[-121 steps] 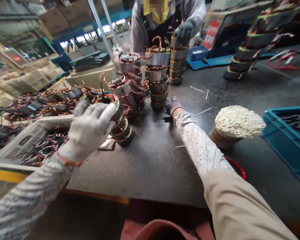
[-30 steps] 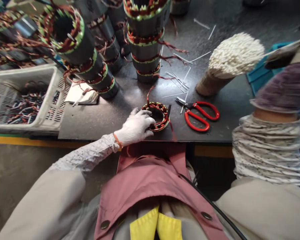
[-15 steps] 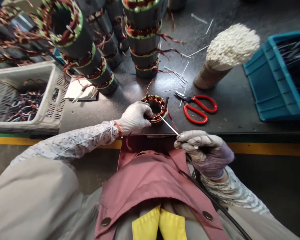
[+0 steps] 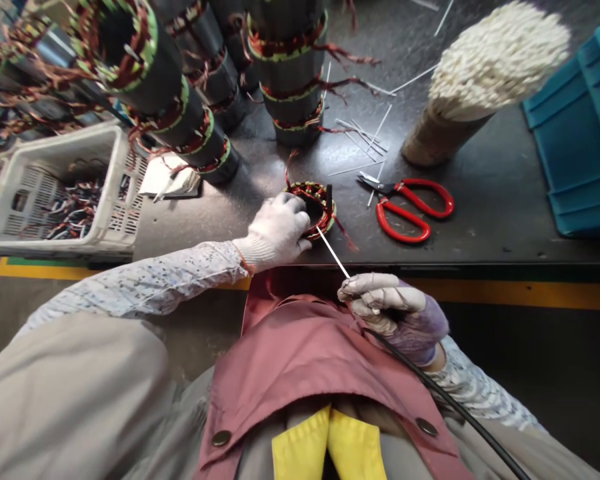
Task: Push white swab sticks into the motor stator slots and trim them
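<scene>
Near the front edge of the dark bench lies a motor stator (image 4: 325,211) with copper windings, yellow-green insulation at its rim and reddish wire leads. My left hand (image 4: 279,230), in a white glove, is closed around its left side, with the fingertips partly inside the ring and hidden. A thin white cord (image 4: 333,252) runs taut from the stator's near rim down to my right hand (image 4: 393,303). That gloved hand, white and purple, pinches the cord's end just in front of the apron. Scissors with red handles (image 4: 414,208) rest on the bench to the right of the stator.
Tall stacks of stators (image 4: 293,73) rise at the back left. A white plastic crate (image 4: 123,153) with wire scraps stands left, beside a folded pale cloth (image 4: 167,177). Loose white cord pieces (image 4: 363,137), a bundle of white cords (image 4: 495,60) and a blue bin (image 4: 575,147) are to the right.
My right hand has moved slightly down and left, still pinching the cord. The left hand has shifted further over the stator's rim. The whole view has also shifted somewhat.
</scene>
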The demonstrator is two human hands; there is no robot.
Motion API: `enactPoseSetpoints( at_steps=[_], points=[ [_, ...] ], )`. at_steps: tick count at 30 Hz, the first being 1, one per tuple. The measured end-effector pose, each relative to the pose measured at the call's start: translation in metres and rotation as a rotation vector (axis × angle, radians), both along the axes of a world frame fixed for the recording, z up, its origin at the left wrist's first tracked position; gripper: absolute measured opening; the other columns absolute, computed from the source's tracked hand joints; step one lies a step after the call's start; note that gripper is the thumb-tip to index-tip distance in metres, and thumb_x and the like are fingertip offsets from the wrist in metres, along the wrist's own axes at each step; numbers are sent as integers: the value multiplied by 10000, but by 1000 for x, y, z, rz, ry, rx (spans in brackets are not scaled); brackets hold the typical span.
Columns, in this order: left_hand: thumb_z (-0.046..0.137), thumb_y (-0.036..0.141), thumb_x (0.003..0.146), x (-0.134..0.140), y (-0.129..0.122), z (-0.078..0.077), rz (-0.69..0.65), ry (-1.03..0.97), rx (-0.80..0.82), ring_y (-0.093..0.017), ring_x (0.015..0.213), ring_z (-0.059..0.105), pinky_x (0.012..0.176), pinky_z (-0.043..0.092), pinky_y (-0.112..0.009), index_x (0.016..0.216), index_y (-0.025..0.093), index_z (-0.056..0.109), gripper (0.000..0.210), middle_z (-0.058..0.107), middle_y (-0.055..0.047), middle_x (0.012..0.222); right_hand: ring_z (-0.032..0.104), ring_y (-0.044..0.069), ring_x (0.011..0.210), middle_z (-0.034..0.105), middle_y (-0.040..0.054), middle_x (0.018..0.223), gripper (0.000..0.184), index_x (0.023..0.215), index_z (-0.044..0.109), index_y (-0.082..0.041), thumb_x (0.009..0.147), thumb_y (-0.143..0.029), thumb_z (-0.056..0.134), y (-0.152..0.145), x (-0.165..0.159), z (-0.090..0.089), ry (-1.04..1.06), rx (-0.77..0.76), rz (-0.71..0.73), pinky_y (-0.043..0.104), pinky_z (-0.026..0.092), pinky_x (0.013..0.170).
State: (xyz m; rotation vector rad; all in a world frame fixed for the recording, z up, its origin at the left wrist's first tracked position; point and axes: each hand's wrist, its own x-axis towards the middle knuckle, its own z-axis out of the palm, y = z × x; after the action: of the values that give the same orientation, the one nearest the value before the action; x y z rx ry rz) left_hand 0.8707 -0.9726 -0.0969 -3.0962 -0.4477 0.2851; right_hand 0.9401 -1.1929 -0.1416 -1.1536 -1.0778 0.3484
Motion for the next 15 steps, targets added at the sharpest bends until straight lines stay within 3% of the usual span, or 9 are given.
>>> enactPoseSetpoints(
  at_steps=[4,9,12,15],
  points=[
    [705,426,780,4,0,4,80,61,-9,-278,1108,551,885,477,-362,976,204,743,298,618,-76,1145,735,175,864,736,65,1005,174,934,624,-219,835,-79,655,-4,-4,-7,7,-32,-49,292,648,712],
    [724,429,726,17,12,12,45,160,61,-296,1042,579,822,491,-358,958,197,752,329,629,-83,1075,738,171,863,740,65,1009,197,926,631,-213,813,-56,668,-4,-9,-10,-41,-15,-76,274,643,716],
    [730,413,715,26,17,16,18,181,82,-330,1065,576,852,493,-385,990,162,745,373,627,-112,1093,740,174,863,739,79,1010,197,927,625,-203,814,-48,667,1,-11,-8,-73,2,-57,266,642,698],
    [722,413,730,18,21,15,-13,132,-17,-341,1135,561,936,482,-416,1056,165,721,410,606,-121,1196,738,186,881,739,93,1013,164,926,628,-194,830,-65,656,3,-10,-11,-101,-8,-23,297,641,728]
  ],
)
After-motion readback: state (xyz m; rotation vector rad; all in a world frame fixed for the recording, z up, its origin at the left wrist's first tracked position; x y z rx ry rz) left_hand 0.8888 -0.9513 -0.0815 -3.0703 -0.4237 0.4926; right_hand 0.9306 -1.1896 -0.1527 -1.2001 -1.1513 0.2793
